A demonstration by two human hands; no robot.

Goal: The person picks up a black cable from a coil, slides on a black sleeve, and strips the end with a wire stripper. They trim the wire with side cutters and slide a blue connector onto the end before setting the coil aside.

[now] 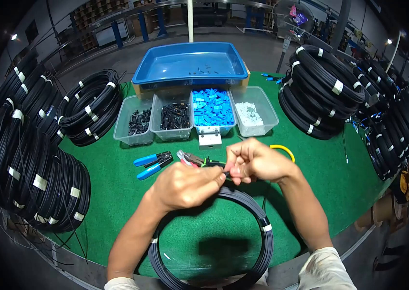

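My left hand (185, 186) is closed, its thumb and finger pinched at the end of a thin black cable. Touching it from the right, my right hand (257, 162) pinches a small dark piece (227, 175) at that cable end; the fingers hide most of it. Below both hands lies a coil of black cable (268, 241), bound with white tape. Just beyond my left hand are a blue-handled stripping tool (152, 159) and pliers (194, 158) with red on the handle, partly covered. A yellow curved piece (285, 151) shows behind my right wrist.
Clear bins hold black parts (175, 116), blue connector parts (212, 108) and white pieces (249, 115). Behind them stands a blue tray (190, 79). Black cable coils are stacked at left (40, 181) and right (323, 92) on the green mat (112, 183).
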